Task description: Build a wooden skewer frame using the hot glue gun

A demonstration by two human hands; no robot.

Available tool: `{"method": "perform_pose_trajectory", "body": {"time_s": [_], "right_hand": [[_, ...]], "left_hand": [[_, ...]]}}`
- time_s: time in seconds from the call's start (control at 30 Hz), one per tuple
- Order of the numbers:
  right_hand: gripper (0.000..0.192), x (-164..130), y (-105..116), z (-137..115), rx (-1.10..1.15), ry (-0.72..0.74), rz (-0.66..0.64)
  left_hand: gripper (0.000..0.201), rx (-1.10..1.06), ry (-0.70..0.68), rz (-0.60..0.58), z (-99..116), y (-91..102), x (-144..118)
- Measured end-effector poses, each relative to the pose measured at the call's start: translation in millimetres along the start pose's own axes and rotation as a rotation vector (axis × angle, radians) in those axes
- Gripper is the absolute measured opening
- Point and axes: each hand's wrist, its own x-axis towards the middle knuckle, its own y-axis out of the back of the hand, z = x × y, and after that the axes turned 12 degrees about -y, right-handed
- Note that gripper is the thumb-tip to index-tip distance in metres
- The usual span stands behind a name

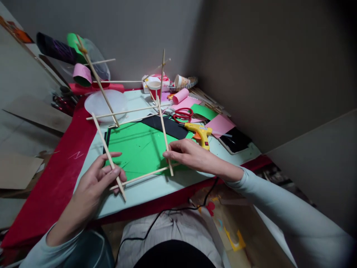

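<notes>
A frame of thin wooden sticks [139,109] stands between my hands, with two thicker uprights rising at its far side. My left hand [102,173] pinches the near left stick [104,143] between thumb and fingers. On the other side, my right hand [185,152] grips the right stick [164,130] near its lower end. A cross stick [147,175] joins these two at the front. Beneath the frame lies a green sheet [136,149], partly covered by a black strip [167,126]. A yellow glue gun [200,133] rests just beyond my right hand.
Red-handled scissors [183,115], pink paper [220,125] and a dark phone-like slab [235,141] lie to the right. Paper cups [154,89] stand at the back. A translucent lid [102,104] sits at the left. A black cable [161,212] hangs over my lap.
</notes>
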Motion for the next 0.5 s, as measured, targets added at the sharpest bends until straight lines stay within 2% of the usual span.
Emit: {"method": "perform_pose_trajectory", "body": {"time_s": [0.17, 0.3, 0.5], "right_hand": [[0.034, 9, -3, 16, -0.124, 0.04, 0.052], [0.035, 13, -3, 27, -0.121, 0.039, 0.007], [0.023, 9, 3, 24, -0.134, 0.058, -0.078]], "left_hand": [[0.061, 0.079, -0.039, 0.092, -3, 1.3, 3], [0.064, 0.055, -0.05, 0.158, -4, 3.6, 2], [0.063, 0.034, -0.069, 0.238, -6, 2.4, 0]]}}
